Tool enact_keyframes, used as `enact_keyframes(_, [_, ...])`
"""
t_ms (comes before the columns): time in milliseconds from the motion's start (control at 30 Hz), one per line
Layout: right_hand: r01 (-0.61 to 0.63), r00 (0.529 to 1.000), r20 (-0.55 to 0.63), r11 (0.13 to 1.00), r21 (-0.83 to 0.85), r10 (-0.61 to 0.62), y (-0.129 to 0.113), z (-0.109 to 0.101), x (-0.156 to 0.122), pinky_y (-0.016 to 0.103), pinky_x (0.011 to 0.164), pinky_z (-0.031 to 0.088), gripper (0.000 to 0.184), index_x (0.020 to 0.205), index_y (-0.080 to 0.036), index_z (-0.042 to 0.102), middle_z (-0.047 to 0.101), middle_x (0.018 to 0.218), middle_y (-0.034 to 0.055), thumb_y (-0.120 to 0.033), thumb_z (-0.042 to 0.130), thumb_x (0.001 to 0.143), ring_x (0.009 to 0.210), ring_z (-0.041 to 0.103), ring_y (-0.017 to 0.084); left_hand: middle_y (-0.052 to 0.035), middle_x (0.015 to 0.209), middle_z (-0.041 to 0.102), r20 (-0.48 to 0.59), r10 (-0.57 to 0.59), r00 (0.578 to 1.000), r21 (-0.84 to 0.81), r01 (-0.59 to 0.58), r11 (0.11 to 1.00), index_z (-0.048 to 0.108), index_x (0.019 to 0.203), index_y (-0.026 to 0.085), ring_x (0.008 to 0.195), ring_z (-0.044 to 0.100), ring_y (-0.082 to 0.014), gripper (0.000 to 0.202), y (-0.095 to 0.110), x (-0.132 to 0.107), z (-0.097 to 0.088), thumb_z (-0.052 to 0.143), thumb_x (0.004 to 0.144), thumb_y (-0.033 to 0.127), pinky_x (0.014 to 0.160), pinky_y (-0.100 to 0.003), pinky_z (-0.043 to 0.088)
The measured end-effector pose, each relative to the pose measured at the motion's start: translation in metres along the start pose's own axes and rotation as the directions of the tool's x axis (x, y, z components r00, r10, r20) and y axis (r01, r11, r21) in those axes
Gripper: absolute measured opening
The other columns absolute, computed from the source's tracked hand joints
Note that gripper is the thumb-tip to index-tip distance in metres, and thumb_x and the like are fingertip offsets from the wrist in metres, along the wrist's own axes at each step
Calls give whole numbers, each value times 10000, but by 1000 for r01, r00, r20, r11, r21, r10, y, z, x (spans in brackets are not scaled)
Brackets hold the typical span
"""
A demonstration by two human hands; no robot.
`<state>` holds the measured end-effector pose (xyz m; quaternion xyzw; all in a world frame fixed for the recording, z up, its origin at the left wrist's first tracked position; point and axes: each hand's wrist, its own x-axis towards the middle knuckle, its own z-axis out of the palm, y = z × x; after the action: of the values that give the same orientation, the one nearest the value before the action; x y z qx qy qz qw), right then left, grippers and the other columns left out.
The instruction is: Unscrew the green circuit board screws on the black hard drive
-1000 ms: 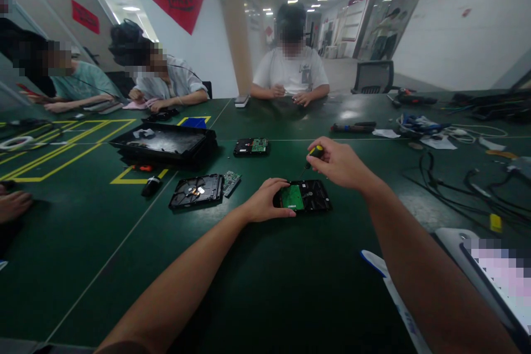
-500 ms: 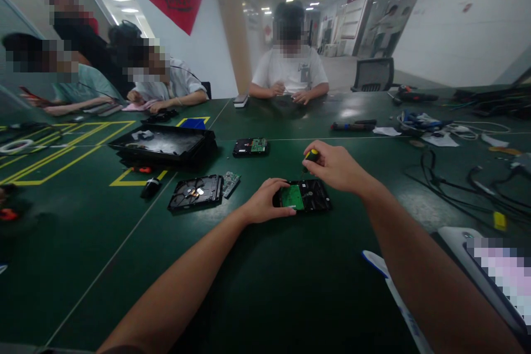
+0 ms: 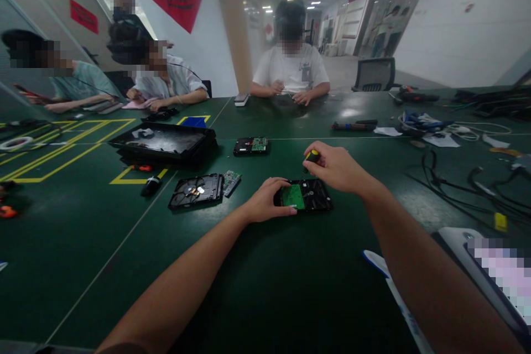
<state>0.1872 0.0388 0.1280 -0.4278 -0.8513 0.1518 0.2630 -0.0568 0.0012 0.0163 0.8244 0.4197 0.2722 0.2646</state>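
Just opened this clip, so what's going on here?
The person's left hand holds a hard drive at its left end, flat on the green table. The right hand grips a yellow-and-black screwdriver above the drive's far edge; whether its tip touches is unclear. A second hard drive and a circuit board lie to the left, a third hard drive farther back.

Hard drive, one: black casing, green circuit board toward the left end; lay flat on the bench, board side up, steadied by the left hand. Screwdriver, one: yellow-and-black handle; was held above the drive's far edge by the right hand, tip indistinct.
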Motion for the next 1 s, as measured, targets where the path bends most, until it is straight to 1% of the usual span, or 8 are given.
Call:
enact_keyframes(100, [7,1000,-11,1000,-8,-7,-2,1,0,346,719,443,234,1103,-199,654,715,886,68,-327,615,910,798,647,229,-131,1426,529,-2,1,1000,0,-1,1000,556,1385,248,1356,476,-338,778,0,0,0,808,735,596,1138,-538,422])
enact_keyframes(200, [7,999,-34,1000,8,-7,-4,2,2,355,733,453,252,1113,-193,671,707,972,89,-336,627,911,812,638,223,-125,1424,531,-1,6,1000,3,-6,1000,558,1381,247,1356,476,-331,772,0,0,0,801,740,602,1139,-532,424])
enact_keyframes(400, [6,1000,-11,991,137,-4,-7,7,3,356,713,482,358,1125,-202,690,675,1024,93,-454,457,1023,751,630,184,-129,1415,540,-13,24,1000,11,-24,1000,559,1376,236,1351,480,-329,780,-1,1,1,813,729,592,1140,-530,426])
enact_keyframes(533, [-46,999,24,957,287,41,-9,8,1,344,657,499,381,1253,-220,621,691,1078,85,-477,557,979,662,629,154,-131,1415,541,-10,25,1000,12,-24,1000,558,1378,240,1355,475,-331,778,1,1,1,811,733,592,1140,-533,425])
enact_keyframes(633, [-74,997,45,928,365,62,-8,9,0,335,641,497,345,1190,-217,614,699,986,64,-477,579,967,658,641,160,-131,1423,534,-4,25,1000,7,-25,1000,554,1384,242,1355,476,-325,778,1,0,0,805,739,597,1138,-523,430])
enact_keyframes(733, [-70,996,72,929,364,47,-6,8,1,325,655,486,307,1140,-221,647,673,867,40,-463,531,991,707,638,175,-131,1423,536,-11,29,1000,11,-29,1000,554,1383,244,1356,477,-328,786,0,1,1,810,731,600,1143,-527,423])
enact_keyframes(900, [-10,999,43,945,326,-4,-5,6,4,320,723,477,322,1057,-226,700,684,964,55,-463,487,1010,819,614,181,-129,1425,536,-15,32,999,10,-32,999,553,1381,241,1364,471,-327,782,-2,1,2,807,734,599,1152,-524,414])
enact_keyframes(1000, [-37,998,67,931,364,13,-5,6,3,311,659,474,325,1110,-235,693,692,971,52,-472,499,1003,724,601,160,-129,1424,536,-19,28,999,7,-28,1000,560,1375,239,1367,468,-330,782,-2,1,2,811,728,600,1158,-527,407])
